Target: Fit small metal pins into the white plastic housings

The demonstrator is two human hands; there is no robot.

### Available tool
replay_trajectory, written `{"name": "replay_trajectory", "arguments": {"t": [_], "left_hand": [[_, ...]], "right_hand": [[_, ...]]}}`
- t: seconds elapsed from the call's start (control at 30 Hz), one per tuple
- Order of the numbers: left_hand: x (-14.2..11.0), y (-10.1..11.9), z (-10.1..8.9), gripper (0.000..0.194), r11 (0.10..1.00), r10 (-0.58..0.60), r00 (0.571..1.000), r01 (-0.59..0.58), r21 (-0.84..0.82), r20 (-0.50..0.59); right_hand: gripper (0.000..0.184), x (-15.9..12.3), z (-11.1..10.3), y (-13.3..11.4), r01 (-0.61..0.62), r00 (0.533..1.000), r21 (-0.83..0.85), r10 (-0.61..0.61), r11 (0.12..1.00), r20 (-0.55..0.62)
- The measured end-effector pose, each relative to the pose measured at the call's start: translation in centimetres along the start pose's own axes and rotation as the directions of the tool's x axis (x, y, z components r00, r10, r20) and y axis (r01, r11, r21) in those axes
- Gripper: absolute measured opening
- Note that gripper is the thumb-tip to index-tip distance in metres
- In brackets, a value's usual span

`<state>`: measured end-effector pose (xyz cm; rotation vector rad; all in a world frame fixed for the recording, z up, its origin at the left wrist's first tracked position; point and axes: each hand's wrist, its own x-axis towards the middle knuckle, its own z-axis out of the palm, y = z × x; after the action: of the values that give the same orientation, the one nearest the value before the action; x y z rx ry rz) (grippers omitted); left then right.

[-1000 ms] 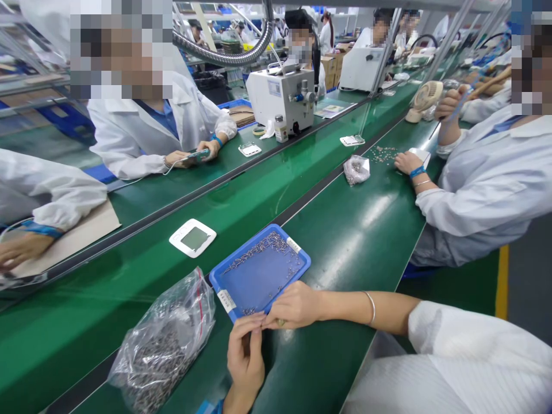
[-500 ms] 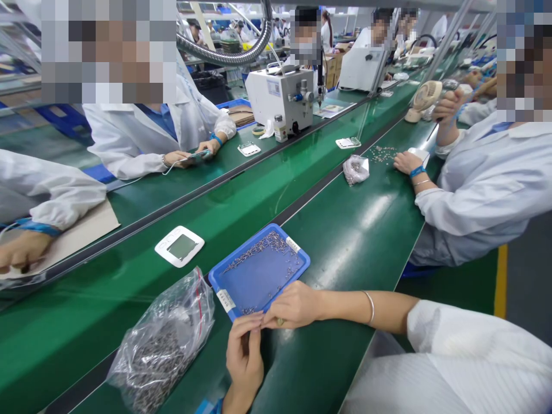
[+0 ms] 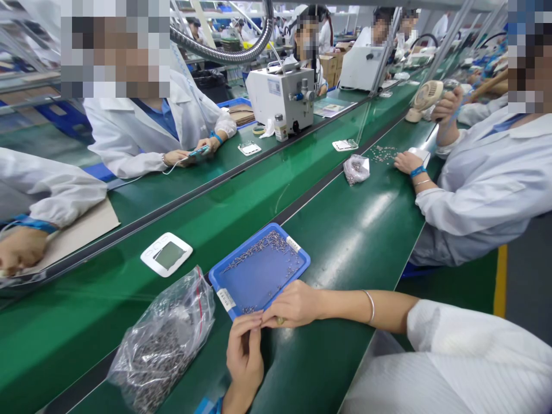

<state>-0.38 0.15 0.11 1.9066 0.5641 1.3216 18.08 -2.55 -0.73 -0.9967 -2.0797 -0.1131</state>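
Observation:
My left hand [image 3: 245, 355] and my right hand [image 3: 294, 305] meet fingertip to fingertip at the near edge of a blue tray [image 3: 259, 269] that holds small metal parts along its far rim. Both pinch something tiny between the fingertips; it is too small to make out. A clear plastic bag [image 3: 161, 342] full of small metal parts lies on the green bench to the left of my left hand. A thin bangle sits on my right wrist.
A white device with a screen [image 3: 166, 254] rides the green conveyor belt [image 3: 241, 190] beyond the tray. People in white coats work at left, across the belt and at right. A white machine [image 3: 281, 99], a small bag [image 3: 356, 168] and a fan [image 3: 425, 99] stand farther back.
The white device with a screen has travelled leftward along the belt. My hands have stayed at the tray's near edge.

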Motion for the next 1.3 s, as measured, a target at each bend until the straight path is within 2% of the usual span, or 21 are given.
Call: {"name": "replay_trajectory", "arguments": {"t": [0.13, 0.27, 0.43, 0.6, 0.83, 0.9, 1.07, 1.2, 1.3], "left_hand": [[0.1, 0.1, 0.0, 0.014, 1.0, -0.009, 1.0, 0.01, 0.011, -0.016], [0.1, 0.1, 0.1, 0.012, 0.999, -0.026, 0.999, 0.027, 0.017, -0.024], [-0.5, -0.1, 0.2, 0.012, 0.997, -0.071, 0.995, 0.071, 0.003, -0.065], [-1.0, -0.2, 0.4, 0.016, 0.991, -0.129, 0.984, 0.126, -0.036, -0.123], [-0.8, -0.1, 0.5, 0.012, 0.988, -0.153, 0.98, 0.148, -0.046, -0.124], [-0.8, -0.2, 0.4, 0.011, 0.988, -0.153, 0.981, 0.149, -0.037, -0.123], [-0.8, -0.2, 0.4, 0.012, 0.988, -0.151, 0.98, 0.148, -0.032, -0.127], [-0.6, 0.0, 0.4, 0.011, 0.989, -0.144, 0.982, 0.139, -0.047, -0.124], [-0.5, 0.1, 0.5, 0.011, 0.99, -0.138, 0.982, 0.133, -0.043, -0.129]], "right_hand": [[0.025, 0.1, -0.1, -0.1, -0.006, 0.998, -0.008, 0.007, 1.0, 0.057], [0.022, 0.4, -0.3, -0.2, -0.012, 0.999, -0.011, 0.012, 1.0, 0.051], [0.024, 0.8, -0.6, -0.2, 0.018, 0.995, -0.01, -0.019, 1.0, -0.094], [0.024, 0.8, -0.7, -0.2, 0.02, 0.994, -0.02, -0.022, 1.0, -0.104], [0.018, 1.0, -0.8, -0.3, 0.03, 0.983, -0.025, -0.034, 0.999, -0.179], [0.018, 0.9, -0.8, -0.3, 0.021, 0.987, -0.036, -0.026, 0.999, -0.161], [0.021, 0.6, -0.5, -0.2, 0.0, 1.0, -0.047, -0.001, 0.999, -0.023], [0.019, 0.7, -0.5, -0.3, -0.006, 0.997, -0.059, 0.002, 0.998, -0.08], [0.019, 0.7, -0.6, -0.3, -0.017, 0.999, -0.06, 0.015, 0.998, -0.028]]}}
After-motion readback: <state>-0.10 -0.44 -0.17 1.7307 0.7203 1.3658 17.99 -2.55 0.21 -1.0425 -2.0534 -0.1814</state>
